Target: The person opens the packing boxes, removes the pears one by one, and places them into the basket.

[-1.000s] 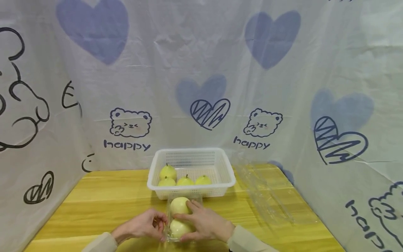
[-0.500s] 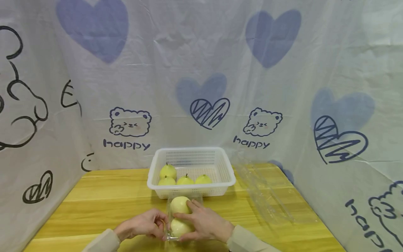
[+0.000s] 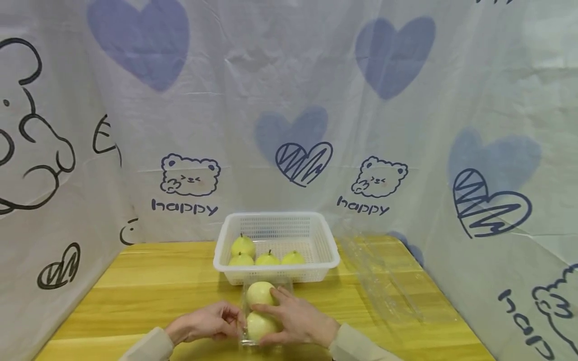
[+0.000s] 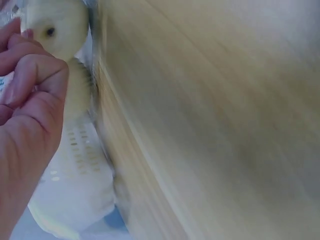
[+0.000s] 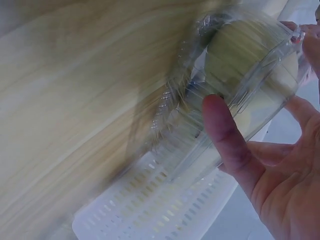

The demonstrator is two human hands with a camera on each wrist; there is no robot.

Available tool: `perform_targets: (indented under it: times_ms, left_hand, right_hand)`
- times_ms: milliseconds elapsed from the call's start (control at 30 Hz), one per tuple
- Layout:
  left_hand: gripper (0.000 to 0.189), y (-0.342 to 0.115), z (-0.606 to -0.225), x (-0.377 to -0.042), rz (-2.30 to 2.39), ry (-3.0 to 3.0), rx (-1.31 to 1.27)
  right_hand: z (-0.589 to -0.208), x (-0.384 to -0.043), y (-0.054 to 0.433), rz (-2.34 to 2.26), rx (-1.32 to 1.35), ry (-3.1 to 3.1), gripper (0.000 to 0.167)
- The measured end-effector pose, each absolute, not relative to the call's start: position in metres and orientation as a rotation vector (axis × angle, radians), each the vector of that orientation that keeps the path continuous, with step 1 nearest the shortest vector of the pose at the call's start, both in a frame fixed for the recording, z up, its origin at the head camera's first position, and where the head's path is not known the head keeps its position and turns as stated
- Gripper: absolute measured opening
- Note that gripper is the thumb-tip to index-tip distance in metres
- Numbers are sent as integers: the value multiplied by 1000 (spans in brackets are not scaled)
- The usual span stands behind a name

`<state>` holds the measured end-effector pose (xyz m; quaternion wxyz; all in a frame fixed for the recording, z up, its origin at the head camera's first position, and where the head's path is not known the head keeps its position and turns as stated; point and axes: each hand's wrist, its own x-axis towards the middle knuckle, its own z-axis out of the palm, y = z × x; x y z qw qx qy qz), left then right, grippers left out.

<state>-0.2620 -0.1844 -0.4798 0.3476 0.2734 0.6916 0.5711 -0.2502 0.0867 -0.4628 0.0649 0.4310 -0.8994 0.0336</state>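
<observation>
A clear plastic box point(image 3: 251, 343) stands on the wooden table, with two pale yellow pears, a far pear point(image 3: 260, 294) and a near pear point(image 3: 259, 326), inside it. Along the box's left edge, my left hand point(image 3: 209, 321) has curled fingers and thumb pinching the rim; a scrap of white with teal print point(image 4: 5, 85) shows by those fingers in the left wrist view. From the right, my right hand point(image 3: 302, 318) rests over the box with spread fingers, one finger point(image 5: 225, 130) lying along the clear side wall.
Behind the box stands a white perforated basket point(image 3: 275, 268) holding several yellow pears point(image 3: 268, 258). On the table's right side lie clear plastic pieces point(image 3: 384, 281). A printed curtain point(image 3: 248, 100) hangs around the wooden table point(image 3: 149, 286).
The left hand's fingers have shifted slightly at the box's edge. The right hand keeps its place on the box, and the head view has turned a little.
</observation>
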Motion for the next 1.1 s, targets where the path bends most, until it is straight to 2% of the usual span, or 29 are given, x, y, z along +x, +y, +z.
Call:
perform_targets:
  times_ms: [200, 500, 767, 1100]
  left_hand:
    - [25, -187, -484, -267, 1547, 1910, 596]
    - [23, -183, -486, -279, 1665, 2242, 511]
    - [42, -176, -486, -291, 1640, 2485, 452]
    - [55, -172, -487, -299, 1648, 2459, 485]
  right_hand:
    - [-464, -248, 88, 79, 1286, -2736, 81]
    - [-468, -252, 90, 54, 1323, -2706, 73]
    - [-467, -253, 93, 80, 1349, -2697, 73]
    - [-468, -253, 95, 89, 1378, -2689, 75]
